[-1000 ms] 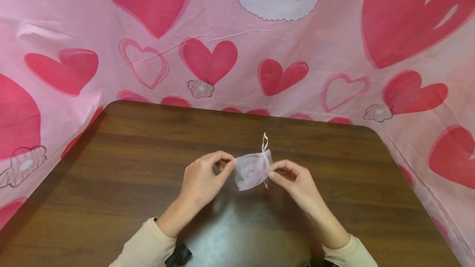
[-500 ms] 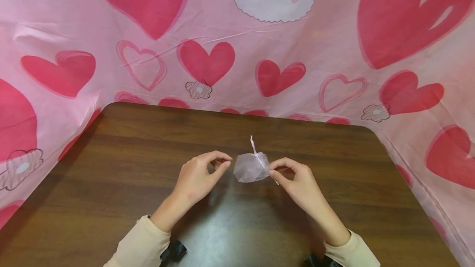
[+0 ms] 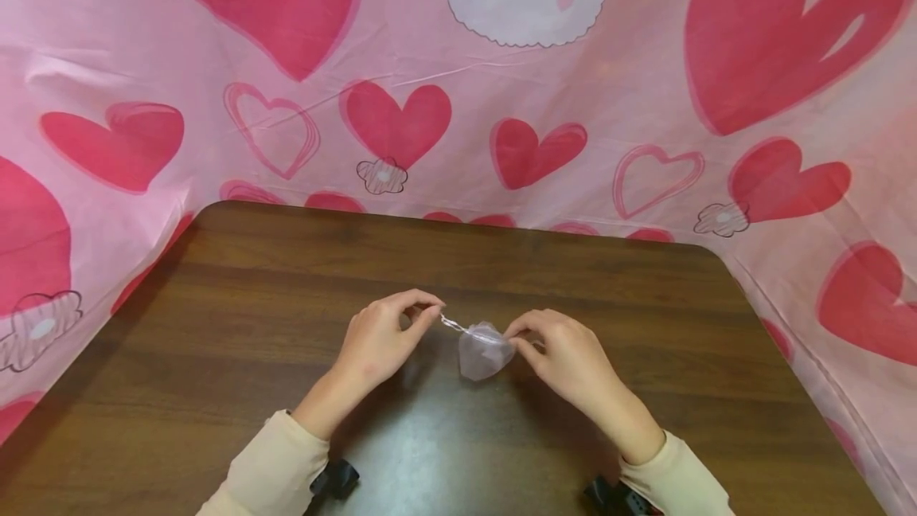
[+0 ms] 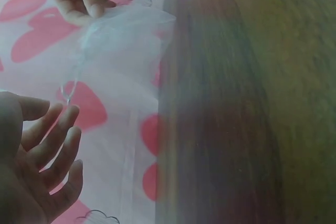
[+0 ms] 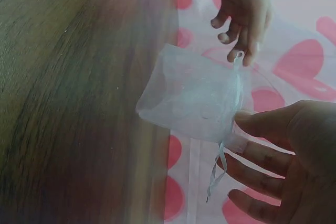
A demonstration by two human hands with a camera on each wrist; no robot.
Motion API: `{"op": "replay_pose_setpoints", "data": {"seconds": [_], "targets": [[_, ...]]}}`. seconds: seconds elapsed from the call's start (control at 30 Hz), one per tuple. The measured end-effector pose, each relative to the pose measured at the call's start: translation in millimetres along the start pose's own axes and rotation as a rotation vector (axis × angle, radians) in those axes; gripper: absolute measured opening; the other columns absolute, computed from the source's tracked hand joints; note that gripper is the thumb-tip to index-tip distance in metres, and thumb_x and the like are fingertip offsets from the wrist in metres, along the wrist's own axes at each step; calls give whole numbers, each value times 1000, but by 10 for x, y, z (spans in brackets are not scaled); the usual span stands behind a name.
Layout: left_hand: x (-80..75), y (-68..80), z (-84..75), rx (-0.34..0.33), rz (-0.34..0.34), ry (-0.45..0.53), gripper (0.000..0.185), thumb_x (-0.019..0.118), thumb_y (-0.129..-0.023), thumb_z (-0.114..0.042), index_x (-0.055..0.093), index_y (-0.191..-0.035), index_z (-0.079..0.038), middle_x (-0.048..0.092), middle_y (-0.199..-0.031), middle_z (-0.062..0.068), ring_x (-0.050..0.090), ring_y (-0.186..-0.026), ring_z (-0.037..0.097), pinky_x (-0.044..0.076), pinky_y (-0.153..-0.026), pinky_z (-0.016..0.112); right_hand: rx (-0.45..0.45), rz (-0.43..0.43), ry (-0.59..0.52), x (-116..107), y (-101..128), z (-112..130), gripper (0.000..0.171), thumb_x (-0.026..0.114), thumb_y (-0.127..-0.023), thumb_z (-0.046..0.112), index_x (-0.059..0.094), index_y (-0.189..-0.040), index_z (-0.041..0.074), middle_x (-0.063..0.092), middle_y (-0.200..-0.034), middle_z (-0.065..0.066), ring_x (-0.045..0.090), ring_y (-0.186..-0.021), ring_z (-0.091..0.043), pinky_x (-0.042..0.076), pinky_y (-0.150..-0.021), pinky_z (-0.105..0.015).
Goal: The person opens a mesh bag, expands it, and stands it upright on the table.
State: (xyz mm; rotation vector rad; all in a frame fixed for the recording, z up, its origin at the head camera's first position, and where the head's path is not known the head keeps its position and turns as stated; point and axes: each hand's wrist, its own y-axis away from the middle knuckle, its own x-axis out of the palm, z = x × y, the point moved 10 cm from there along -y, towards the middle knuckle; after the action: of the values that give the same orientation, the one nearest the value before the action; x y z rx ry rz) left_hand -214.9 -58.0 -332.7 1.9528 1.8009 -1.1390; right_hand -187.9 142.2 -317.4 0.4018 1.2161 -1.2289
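Note:
A small sheer white organza drawstring bag (image 3: 483, 358) hangs between the two hands above the table. My left hand (image 3: 383, 338) pinches the end of one drawstring loop (image 3: 453, 324), which runs taut from the bag's gathered mouth. At the mouth's other side, my right hand (image 3: 573, 353) pinches the cloth between thumb and fingers. In the right wrist view the bag (image 5: 184, 95) lies sideways, its closed end to the left, and a second drawstring loop (image 5: 216, 174) dangles beside the right fingers. Through the thin cloth some paler folds show.
The dark brown wooden table (image 3: 286, 277) spreads under both hands. A pink cloth with red hearts (image 3: 401, 122) hangs behind it and along both sides. Black wrist devices (image 3: 335, 479) sit at the cuffs of the beige sleeves (image 3: 261, 464).
The left hand let go of the bag's closed end and now holds a drawstring loop. The bag has turned so its closed end points down toward the person. The right hand keeps its pinch.

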Motion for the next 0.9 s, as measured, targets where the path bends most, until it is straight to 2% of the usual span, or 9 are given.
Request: {"op": "replay_pose_setpoints", "data": {"seconds": [0.27, 0.57, 0.77, 0.9], "targets": [[80, 16, -56, 17, 48, -31, 10, 68, -95, -33, 74, -101, -29, 65, -84, -19, 61, -78, 7, 45, -68, 35, -77, 4, 34, 80, 4, 94, 19, 85, -77, 9, 72, -86, 21, 67, -83, 14, 62, -78, -6, 51, -69, -32], [177, 25, -114, 44, 82, -59, 7, 74, -89, -37, 74, -96, -34, 64, -85, -25, 60, -79, 2, 45, -69, 35, -119, -63, 26, 84, 3, 162, 25, 85, -74, 3, 72, -84, 22, 68, -84, 15, 62, -79, -4, 52, -70, -30], [249, -15, -186, 84, 102, -131, 6, 77, -86, -38, 75, -92, -36, 65, -86, -21, 59, -79, 3, 46, -66, 34, -110, -45, 48, 130, -14, 189, 22, 86, -74, 7, 72, -85, 21, 68, -84, 14, 62, -79, -5, 52, -70, -32], [274, -27, -232, 118, 101, -166, 4, 78, -84, -34, 76, -88, -35, 66, -83, -20, 59, -75, 3, 45, -63, 32, -109, -43, 35, 119, -16, 204, 18, 85, -78, 14, 73, -89, 23, 68, -87, 15, 61, -78, -5, 51, -69, -31]]}}
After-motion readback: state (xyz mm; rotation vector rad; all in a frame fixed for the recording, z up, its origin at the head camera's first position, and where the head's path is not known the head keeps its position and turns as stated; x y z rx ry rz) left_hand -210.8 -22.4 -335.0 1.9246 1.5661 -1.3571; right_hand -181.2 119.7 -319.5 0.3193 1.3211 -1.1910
